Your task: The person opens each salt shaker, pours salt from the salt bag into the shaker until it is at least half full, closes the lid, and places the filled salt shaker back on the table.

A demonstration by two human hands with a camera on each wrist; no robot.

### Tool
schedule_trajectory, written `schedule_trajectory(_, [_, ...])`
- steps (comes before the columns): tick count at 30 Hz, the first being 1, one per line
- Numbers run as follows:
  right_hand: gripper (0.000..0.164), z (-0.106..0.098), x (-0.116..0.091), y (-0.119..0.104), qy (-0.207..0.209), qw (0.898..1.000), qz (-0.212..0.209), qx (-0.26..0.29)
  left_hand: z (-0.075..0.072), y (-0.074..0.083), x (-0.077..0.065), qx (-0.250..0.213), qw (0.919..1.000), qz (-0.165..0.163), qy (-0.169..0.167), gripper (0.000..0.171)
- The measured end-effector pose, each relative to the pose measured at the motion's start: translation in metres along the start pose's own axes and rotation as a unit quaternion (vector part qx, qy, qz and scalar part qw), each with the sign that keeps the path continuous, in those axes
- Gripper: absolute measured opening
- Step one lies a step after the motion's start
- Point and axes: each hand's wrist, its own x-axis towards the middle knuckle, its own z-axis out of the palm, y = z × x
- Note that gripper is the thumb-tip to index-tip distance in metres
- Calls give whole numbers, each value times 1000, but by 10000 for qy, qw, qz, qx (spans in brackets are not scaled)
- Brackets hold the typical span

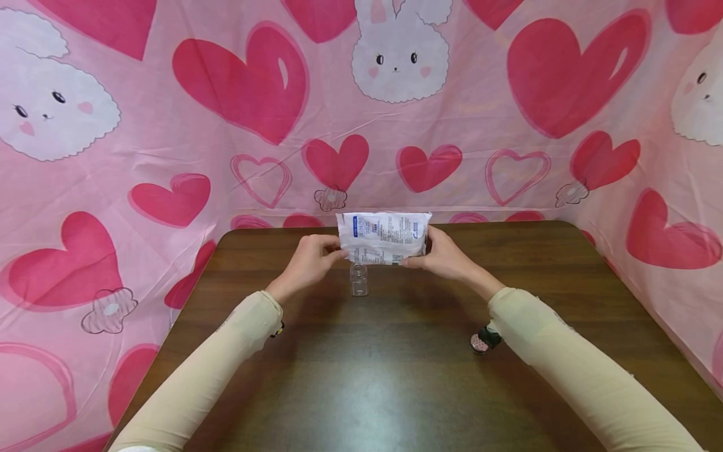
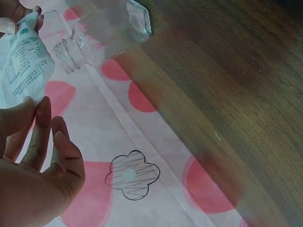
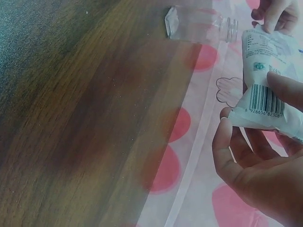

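Observation:
A white plastic packet (image 1: 385,238) with blue and dark print is held up above the far part of the table, by both hands. My left hand (image 1: 307,262) pinches its left end between thumb and fingers. At the right end, my right hand (image 1: 449,256) grips it, thumb on the near face; a barcode shows there in the right wrist view. Just below the packet, a clear square bottle (image 1: 359,287) stands upright on the table. Its threaded neck is uncapped in the left wrist view, and the packet hides its top in the head view. What the packet contains is hidden.
The dark wooden table (image 1: 361,376) ends a little behind the bottle. Pink cloth (image 1: 486,113) with hearts and rabbits hangs behind it and along both sides. A wrist camera (image 1: 481,340) on a black strap hangs below the right sleeve.

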Motion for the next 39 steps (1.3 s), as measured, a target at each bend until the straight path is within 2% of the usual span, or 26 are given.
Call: schedule_trajectory(39, [60, 0, 2, 2, -40, 10000, -36, 36, 1, -2, -1, -42, 10000, -88, -17, 11])
